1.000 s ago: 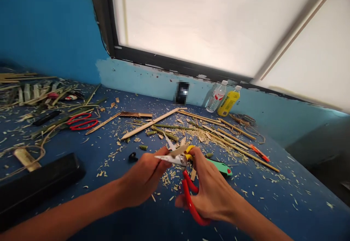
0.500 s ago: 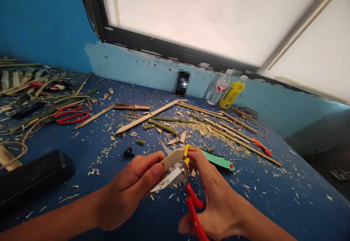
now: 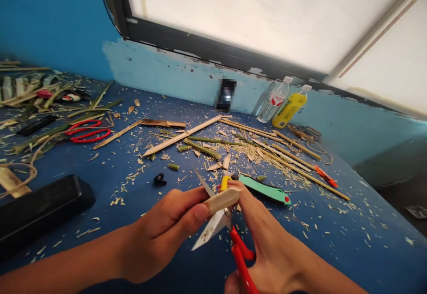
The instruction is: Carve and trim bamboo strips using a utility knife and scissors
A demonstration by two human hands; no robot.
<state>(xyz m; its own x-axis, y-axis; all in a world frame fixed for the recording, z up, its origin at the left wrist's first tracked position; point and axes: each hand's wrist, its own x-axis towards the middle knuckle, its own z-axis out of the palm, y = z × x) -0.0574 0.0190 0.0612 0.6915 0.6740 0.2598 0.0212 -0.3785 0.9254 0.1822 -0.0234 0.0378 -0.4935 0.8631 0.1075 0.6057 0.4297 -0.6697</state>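
My left hand (image 3: 163, 234) is closed around a pale bamboo strip (image 3: 223, 199), thumb on top, with the strip's cut end pointing right. In my right hand (image 3: 270, 245) is a pair of scissors (image 3: 210, 231) with red handles and a yellow part near the fingers. Their blades stand apart, one on the far side of the strip and one on the near side, and the strip lies across them close to the pivot. Beyond my right fingers, a green folding-tool handle (image 3: 267, 190) rests on the blue table (image 3: 133, 214).
Bamboo strips (image 3: 187, 136), thin sticks (image 3: 300, 176) and shavings cover the tabletop. Red-handled scissors (image 3: 88, 131) and a black case (image 3: 43, 216) lie left. A clear bottle (image 3: 273, 100) and a yellow bottle (image 3: 291, 107) stand by the wall. An orange cutter (image 3: 326, 176) lies right.
The strip's end has swung down and to the right over the scissors' pivot. The scissors have shifted slightly right, and the whole view has moved a little.
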